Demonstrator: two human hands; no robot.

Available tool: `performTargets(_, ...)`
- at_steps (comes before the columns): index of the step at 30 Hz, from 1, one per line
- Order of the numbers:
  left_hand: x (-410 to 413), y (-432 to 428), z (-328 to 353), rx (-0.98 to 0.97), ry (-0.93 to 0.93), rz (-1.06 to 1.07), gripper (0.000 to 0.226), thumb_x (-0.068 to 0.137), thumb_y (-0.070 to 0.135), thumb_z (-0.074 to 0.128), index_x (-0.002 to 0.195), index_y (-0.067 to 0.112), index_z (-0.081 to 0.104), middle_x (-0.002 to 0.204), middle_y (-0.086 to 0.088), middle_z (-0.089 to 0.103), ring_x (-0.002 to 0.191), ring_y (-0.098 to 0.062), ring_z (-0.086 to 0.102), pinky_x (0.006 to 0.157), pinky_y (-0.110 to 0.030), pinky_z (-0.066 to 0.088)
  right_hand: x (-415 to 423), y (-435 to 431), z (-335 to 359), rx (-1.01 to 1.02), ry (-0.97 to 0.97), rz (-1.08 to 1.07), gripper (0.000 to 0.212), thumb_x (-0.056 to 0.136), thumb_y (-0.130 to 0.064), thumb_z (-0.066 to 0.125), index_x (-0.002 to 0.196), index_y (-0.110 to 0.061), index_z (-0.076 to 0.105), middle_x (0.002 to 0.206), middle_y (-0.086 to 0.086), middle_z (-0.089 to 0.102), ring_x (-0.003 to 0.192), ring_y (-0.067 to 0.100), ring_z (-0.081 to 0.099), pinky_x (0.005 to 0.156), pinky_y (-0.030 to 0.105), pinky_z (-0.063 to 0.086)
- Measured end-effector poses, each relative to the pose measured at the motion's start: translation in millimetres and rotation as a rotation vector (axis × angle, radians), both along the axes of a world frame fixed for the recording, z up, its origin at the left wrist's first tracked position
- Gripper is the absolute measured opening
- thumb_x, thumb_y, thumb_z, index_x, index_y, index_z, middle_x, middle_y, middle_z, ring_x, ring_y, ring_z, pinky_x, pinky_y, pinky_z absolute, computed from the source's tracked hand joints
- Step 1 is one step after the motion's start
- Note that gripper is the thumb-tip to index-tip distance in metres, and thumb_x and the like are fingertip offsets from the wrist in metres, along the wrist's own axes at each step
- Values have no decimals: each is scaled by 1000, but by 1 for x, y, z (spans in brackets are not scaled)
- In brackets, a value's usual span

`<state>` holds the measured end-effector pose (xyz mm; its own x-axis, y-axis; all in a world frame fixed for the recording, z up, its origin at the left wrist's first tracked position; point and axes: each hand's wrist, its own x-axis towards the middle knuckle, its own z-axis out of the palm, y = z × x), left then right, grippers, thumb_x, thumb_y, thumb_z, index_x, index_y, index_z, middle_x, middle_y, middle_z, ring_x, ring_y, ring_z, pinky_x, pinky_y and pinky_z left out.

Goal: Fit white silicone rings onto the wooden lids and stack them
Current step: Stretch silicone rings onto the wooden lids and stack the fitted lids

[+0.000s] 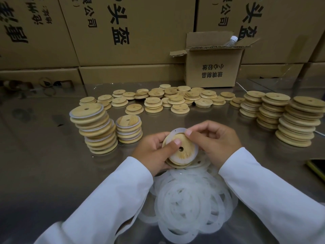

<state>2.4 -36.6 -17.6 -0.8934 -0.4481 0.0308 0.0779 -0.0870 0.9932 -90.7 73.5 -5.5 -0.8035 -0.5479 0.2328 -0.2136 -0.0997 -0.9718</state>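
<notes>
A: Two hands on 1 lid. Left hand (154, 152) curls round the wooden lid (183, 153) from below, thumb pressing on the top face near the centre hole.
B: Right side?
A: Right hand (214, 140) pinches the white ring (175, 132) at its far edge, thumb + index. Ring sits round the lid's near side; far side is lifted off the wood.
B: Lid pos?
A: Held above the steel table (44, 155), just over the loose ring pile (190, 199) at the near edge, between the sleeves.
B: Ringed ones?
A: 2 stacks left of the hands: tall stack (95, 127), leaning a bit, and short stack (129, 129) just beside it.
B: Plain lids?
A: Scattered lids (175, 99) in low piles across the back; 3 tall right stacks (297, 120) far right.
B: Misc?
A: Small open carton (211, 67) behind them, plastic bottle (232, 40) sticking out. Big printed cartons (123, 32) along the back. Dark flat item (316, 166) w/ yellow edge at the right edge, can't ID.
</notes>
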Motion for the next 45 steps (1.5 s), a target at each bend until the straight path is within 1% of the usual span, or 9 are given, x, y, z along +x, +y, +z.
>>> performTargets(5,-2,0,1,65,1,-15,19,92,6,46,101,10,63,99,-18,67,92,-28,65,78,-38,56,-1,-2,-2,29,-10,-18,22,76,-15,71,59,-29,72,71,4,69,68,14,61,73,27,53)
performTargets(8,-2,-1,1,92,17,-12,20,92,5,46,99,10,63,99,-18,67,92,-29,65,78,-38,56,-1,-2,-2,43,-19,-43,24,78,-15,69,57,-27,71,76,8,70,68,14,62,74,29,53)
performTargets(13,-2,-3,-1,98,83,-13,21,90,5,47,95,13,66,90,-10,71,84,-20,68,73,-29,58,0,-1,-1,62,38,-28,17,80,-14,67,67,-24,67,70,5,67,60,4,59,64,17,50)
performTargets(19,-3,-4,-3,88,105,-25,23,90,5,45,97,12,66,91,-10,71,85,-20,68,75,-29,57,0,0,-2,73,128,-49,17,82,-10,65,69,-21,65,67,-3,62,63,8,56,64,17,50)
performTargets(24,-3,-5,-2,31,119,16,25,91,6,45,101,13,67,97,-11,70,94,-25,66,83,-36,54,1,0,-2,86,211,-61,21,83,-10,63,68,-24,63,66,-7,62,58,-1,54,60,9,47)
performTargets(32,-2,-5,2,-65,176,113,24,90,9,49,98,21,68,99,-12,68,99,-34,63,84,-52,52,4,-1,2,56,232,-80,21,84,-10,62,69,-24,61,68,-5,62,64,7,55,62,14,48)
performTargets(34,-1,-4,3,-52,223,101,21,85,12,53,99,19,67,97,-10,68,96,-29,64,81,-46,54,5,-1,4,33,225,-67,21,84,-9,62,69,-23,62,68,-4,62,64,8,55,62,15,49)
performTargets(38,-1,-2,6,43,312,36,39,75,18,52,111,4,60,94,-11,67,86,-19,65,71,-29,56,7,0,8,8,254,-60,20,84,-10,62,69,-24,62,69,-4,63,67,9,57,66,20,51)
performTargets(45,-1,1,0,-9,275,59,32,74,23,55,104,14,64,93,-7,69,89,-22,66,73,-35,57,8,2,3,-75,137,-51,15,81,-12,65,74,-24,66,72,-2,66,66,5,59,64,12,50)
